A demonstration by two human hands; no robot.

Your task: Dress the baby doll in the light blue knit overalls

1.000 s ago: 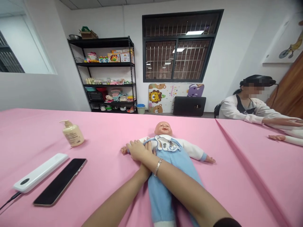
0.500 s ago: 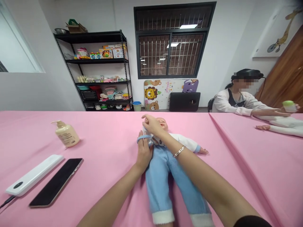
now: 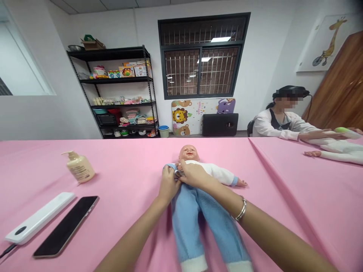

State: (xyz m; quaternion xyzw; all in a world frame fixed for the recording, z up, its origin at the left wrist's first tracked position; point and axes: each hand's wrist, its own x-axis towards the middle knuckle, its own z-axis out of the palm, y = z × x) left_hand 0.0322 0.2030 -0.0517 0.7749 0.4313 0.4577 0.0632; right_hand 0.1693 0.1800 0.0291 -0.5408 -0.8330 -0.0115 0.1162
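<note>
Our right hand (image 3: 195, 175), lowered from the baby doll (image 3: 189, 152)'s face, curled, grip unclear, our left hand (image 3: 168, 183) pinched on blue overalls (image 3: 187, 206).

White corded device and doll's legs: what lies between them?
Head view: between the white corded device and the doll's legs are a black phone and the person's left forearm.

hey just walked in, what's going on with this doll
A person's left hand pinches bunched light-blue cloth at the side of a bald baby doll in white and light-blue clothes. The right hand is close beside it, its exact grip unclear. The doll lies face up on a pink-covered table.
</note>
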